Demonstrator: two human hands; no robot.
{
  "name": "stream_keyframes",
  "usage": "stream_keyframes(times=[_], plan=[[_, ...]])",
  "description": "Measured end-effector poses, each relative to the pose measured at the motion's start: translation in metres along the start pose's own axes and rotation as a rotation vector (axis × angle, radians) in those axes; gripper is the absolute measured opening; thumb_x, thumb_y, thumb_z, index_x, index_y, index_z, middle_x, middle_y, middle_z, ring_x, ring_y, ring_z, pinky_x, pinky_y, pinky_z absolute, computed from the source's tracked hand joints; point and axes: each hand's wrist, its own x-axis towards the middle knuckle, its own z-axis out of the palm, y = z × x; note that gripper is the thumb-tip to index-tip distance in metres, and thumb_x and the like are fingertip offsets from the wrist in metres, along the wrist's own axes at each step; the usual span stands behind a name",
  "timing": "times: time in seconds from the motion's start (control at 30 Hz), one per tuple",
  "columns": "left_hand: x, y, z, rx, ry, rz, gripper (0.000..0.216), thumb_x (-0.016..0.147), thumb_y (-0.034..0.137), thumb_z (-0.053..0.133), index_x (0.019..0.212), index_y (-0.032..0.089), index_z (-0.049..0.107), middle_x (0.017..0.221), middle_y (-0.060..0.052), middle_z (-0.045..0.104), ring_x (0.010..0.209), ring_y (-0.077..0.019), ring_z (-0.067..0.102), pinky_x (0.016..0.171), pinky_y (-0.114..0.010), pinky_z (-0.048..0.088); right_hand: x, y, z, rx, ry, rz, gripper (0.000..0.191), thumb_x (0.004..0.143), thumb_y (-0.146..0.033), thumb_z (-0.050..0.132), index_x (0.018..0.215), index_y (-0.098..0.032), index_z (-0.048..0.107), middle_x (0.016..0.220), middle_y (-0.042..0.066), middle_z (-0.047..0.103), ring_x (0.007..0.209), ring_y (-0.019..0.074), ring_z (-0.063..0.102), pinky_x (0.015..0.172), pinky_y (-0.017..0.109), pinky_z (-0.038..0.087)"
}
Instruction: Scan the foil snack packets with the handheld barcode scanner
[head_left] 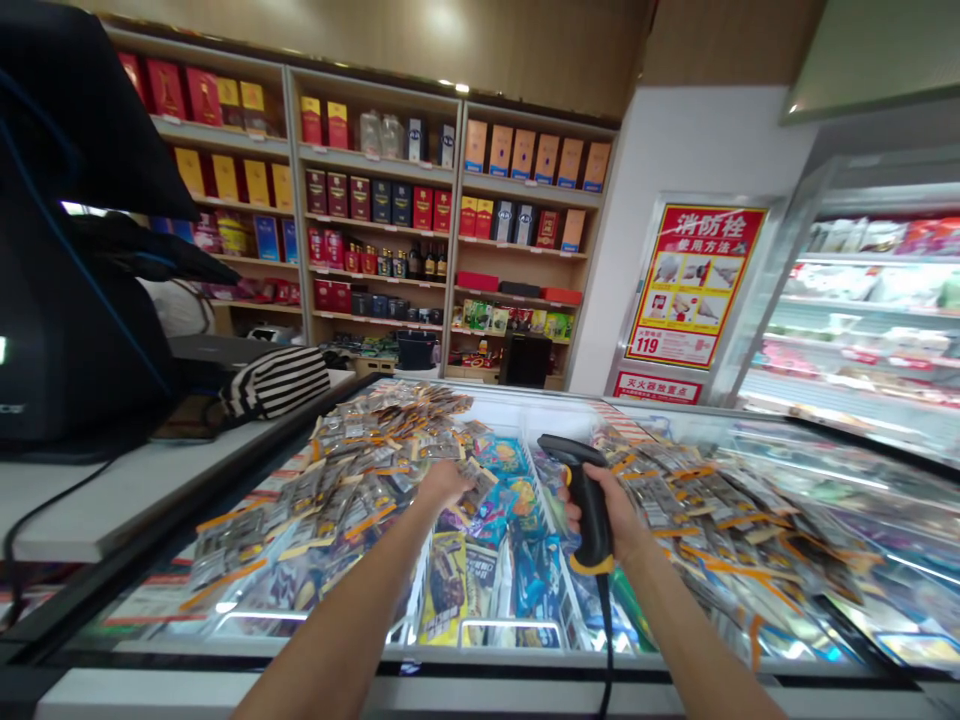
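Observation:
My right hand [616,510] is wrapped round the grip of a black and yellow barcode scanner [595,515], whose head points forward and left. A cable hangs from the grip's base. My left hand [444,484] reaches over the chest freezer with its fingers closed on a small snack packet [477,482]; the fingertips are partly hidden. Left of that hand, a heap of similar dark packets with orange edges [364,500] lies on the freezer's glass top. Another heap of packets [712,500] lies right of the scanner. Between them, blue and yellow frozen-food bags [529,580] show in the freezer's opening.
A white counter [67,500] at left carries a black checkout terminal [75,300] and a striped black-and-white bag [277,383]. Behind the freezer stand shelves of boxed bottles [375,203]. A red and yellow fire-hydrant poster [694,283] hangs beside a lit display fridge [870,320].

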Motion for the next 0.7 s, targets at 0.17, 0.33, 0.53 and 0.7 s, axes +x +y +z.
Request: stream_keyframes(times=[0.17,0.33,0.53,0.7], plan=[[0.002,0.007,0.009,-0.233,0.091,0.029,0.027,0.078,0.029,0.046,0.100,0.014,0.051,0.097,-0.005,0.056,0.081,-0.0147,0.055,0.069,-0.034,0.046,-0.006,0.008,0.016,0.041,-0.019,0.035,0.028,0.072,-0.040,0.044,0.076,-0.014,0.053,0.056,0.001,0.056,0.038,0.0075,0.045,0.034,0.020,0.037],[0.004,0.011,0.012,-0.390,0.167,0.038,0.026,0.078,0.029,0.046,0.098,0.014,0.051,0.093,-0.004,0.057,0.077,-0.0136,0.055,0.067,-0.033,0.047,-0.013,0.008,0.029,0.094,-0.024,0.052,0.028,0.073,-0.040,0.042,0.071,-0.014,0.052,0.056,0.001,0.055,0.038,0.0069,0.045,0.034,0.019,0.038],[0.006,0.011,0.011,-0.499,0.220,0.054,0.025,0.078,0.029,0.046,0.097,0.014,0.052,0.091,-0.004,0.057,0.075,-0.0129,0.056,0.066,-0.032,0.047,-0.017,0.003,0.034,0.116,-0.062,0.037,0.028,0.074,-0.040,0.040,0.071,-0.014,0.052,0.056,0.001,0.055,0.038,0.0068,0.044,0.034,0.019,0.037],[0.004,0.019,0.012,-0.510,0.222,0.037,0.026,0.079,0.029,0.046,0.100,0.014,0.050,0.094,-0.004,0.056,0.077,-0.0135,0.056,0.067,-0.033,0.047,-0.018,-0.007,0.027,0.098,-0.020,0.010,0.026,0.073,-0.039,0.042,0.072,-0.015,0.052,0.055,0.000,0.054,0.039,0.0074,0.044,0.034,0.019,0.037]])
